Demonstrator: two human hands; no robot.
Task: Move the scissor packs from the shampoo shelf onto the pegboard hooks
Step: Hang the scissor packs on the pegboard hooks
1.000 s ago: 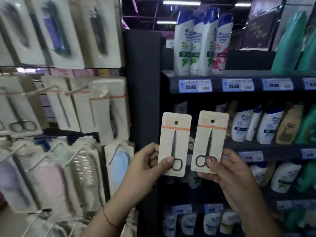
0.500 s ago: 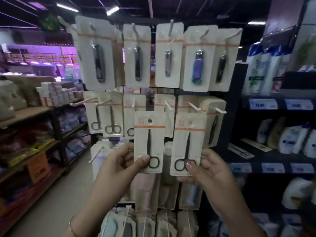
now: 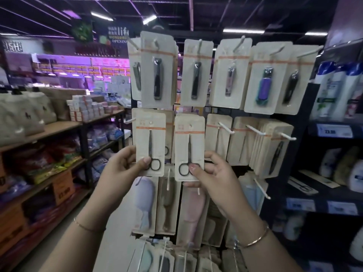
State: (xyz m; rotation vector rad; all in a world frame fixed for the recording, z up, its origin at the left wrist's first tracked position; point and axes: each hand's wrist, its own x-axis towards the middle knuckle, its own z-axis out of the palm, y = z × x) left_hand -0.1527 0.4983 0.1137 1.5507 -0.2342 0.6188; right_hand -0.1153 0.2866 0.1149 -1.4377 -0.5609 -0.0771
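Observation:
I hold two beige scissor packs up against the pegboard display. My left hand [image 3: 127, 163] pinches the lower corner of the left scissor pack [image 3: 150, 138], thumb over the black handle rings. My right hand [image 3: 212, 173] grips the bottom of the right scissor pack [image 3: 189, 142]. Both cards stand upright in front of the middle row of hooks, their hang holes at about hook height. More packs of the same kind hang behind them; white pegboard hooks [image 3: 225, 127] stick out to the right. One scissor pack [image 3: 303, 186] lies flat on the shampoo shelf [image 3: 322, 197] at right.
Nail clipper cards [image 3: 196, 73] fill the top row and brush packs [image 3: 145, 203] hang below. Shampoo bottles [image 3: 334, 89] stand on dark shelves at right. A wooden shelf unit [image 3: 59, 126] with boxes and bags runs along the aisle at left.
My view has swung left from the shampoo shelf to the pegboard. Both hands have carried their packs up and closer, from below the scissor row to level with its hooks.

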